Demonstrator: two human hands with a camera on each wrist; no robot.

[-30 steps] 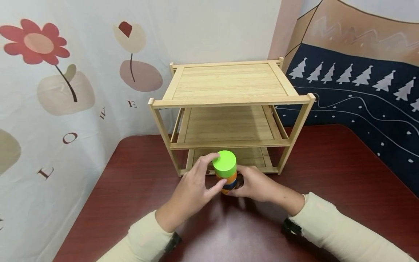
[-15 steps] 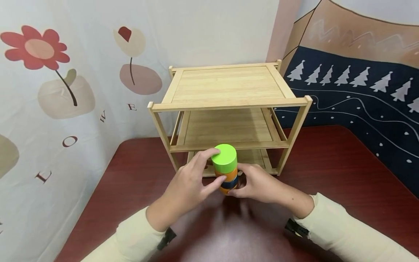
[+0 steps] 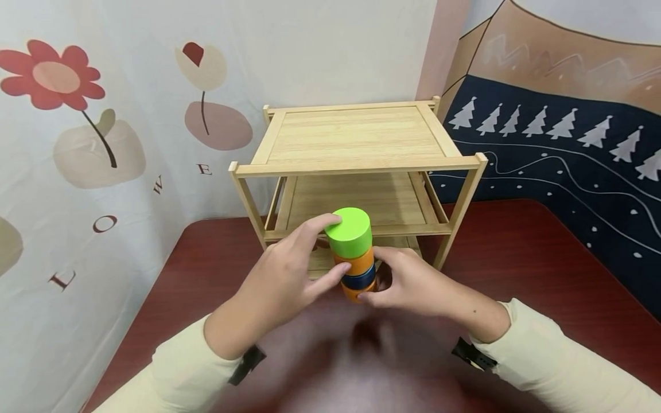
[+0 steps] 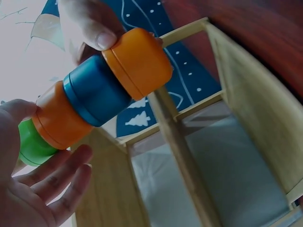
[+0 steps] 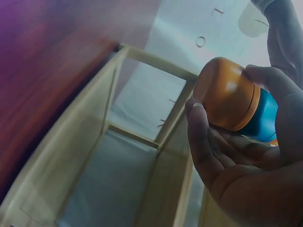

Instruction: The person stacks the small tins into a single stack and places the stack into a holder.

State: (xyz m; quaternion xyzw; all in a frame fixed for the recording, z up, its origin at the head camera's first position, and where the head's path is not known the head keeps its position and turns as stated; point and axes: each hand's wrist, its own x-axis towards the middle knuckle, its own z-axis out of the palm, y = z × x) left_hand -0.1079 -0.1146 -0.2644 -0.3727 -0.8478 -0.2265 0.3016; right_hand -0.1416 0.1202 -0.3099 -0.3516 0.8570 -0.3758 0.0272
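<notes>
A column of small round containers is held in front of the rack: green on top, then orange, dark blue and a second orange one at the bottom. My left hand holds the upper part, forefinger at the green rim and thumb against the upper orange side. Low on the right, my right hand grips the bottom orange container between thumb and fingers. In the left wrist view the column slants, a seam showing round the blue container.
Behind the hands stands a light wooden rack with stacked shelves. It rests on a dark red table. Printed cloths hang at the back, one with flowers, one dark blue with trees.
Both hands have raised the column towards the camera, and its shadow now lies apart below it. More of the blue and lower orange containers shows. The view has shifted slightly.
</notes>
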